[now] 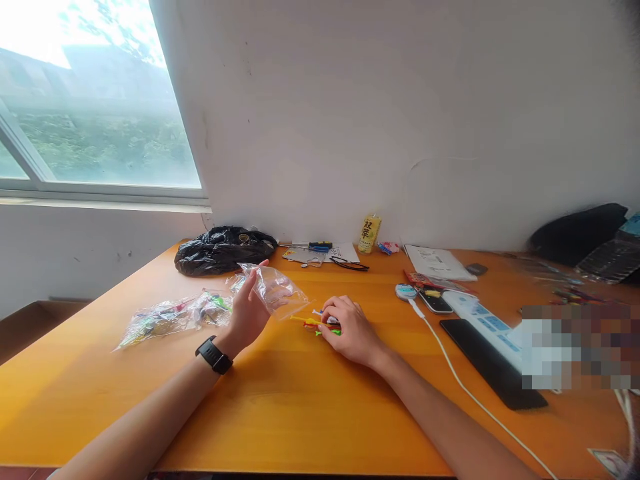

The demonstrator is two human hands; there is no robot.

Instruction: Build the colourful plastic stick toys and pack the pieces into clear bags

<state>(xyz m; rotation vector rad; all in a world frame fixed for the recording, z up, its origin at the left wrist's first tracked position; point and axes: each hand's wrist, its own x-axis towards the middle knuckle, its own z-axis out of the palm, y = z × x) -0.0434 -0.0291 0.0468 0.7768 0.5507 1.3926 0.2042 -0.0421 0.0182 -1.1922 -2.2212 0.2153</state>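
Observation:
My left hand (250,313), with a black watch on the wrist, is raised over the middle of the table and holds a clear plastic bag (284,293) between thumb and fingers. The bag looks empty, its lower end hanging to the right. My right hand (353,332) rests on the tabletop with curled fingers around a small bunch of thin coloured plastic pieces (307,323). Yellow, red, green, blue and white show among them; the rest is hidden under the fingers. Left of my left hand lie filled clear bags (167,321) of similar coloured pieces.
A crumpled black plastic bag (225,250) is at the back left of the wooden table (270,407). Along the wall stand a yellow drink carton (369,233) and glasses (350,265). On the right are a power strip (487,327), a black flat case (493,363) and a white cable (465,385).

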